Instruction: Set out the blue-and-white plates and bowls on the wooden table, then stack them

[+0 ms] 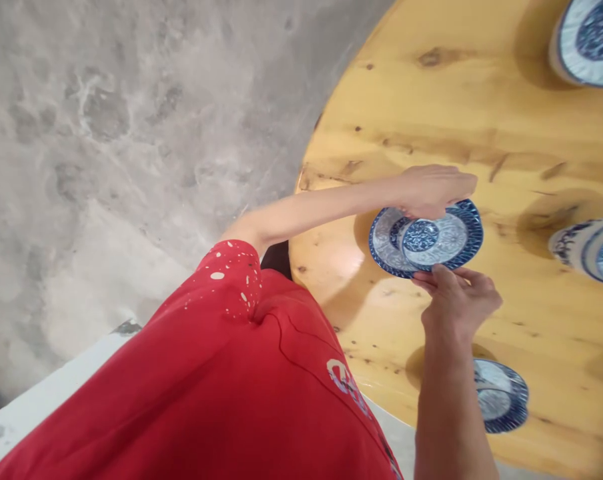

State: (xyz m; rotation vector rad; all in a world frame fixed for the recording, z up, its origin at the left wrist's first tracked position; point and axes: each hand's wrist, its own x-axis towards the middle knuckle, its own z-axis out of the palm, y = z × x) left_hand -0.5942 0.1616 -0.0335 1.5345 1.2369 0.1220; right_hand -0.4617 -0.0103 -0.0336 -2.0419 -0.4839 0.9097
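Observation:
A blue-and-white patterned plate (475,233), oval as seen from here, is between my two hands over the wooden table. Within its rim is a smaller round dish (420,235) with a dark blue centre; whether the two are separate pieces I cannot tell. My right hand (459,299) pinches the plate's near rim, thumb on top and fingers beneath. Across the upper rim reaches my left hand (434,190), closed with its fingers bent down at the edge; its fingertips are partly hidden.
More blue-and-white ware stands on the round wooden table (481,120): a bowl-like piece (591,47) at upper right, a tall cup-shaped piece (581,250) at right, and a dish (504,397) partly behind my right forearm. Grey concrete floor (131,133) lies left.

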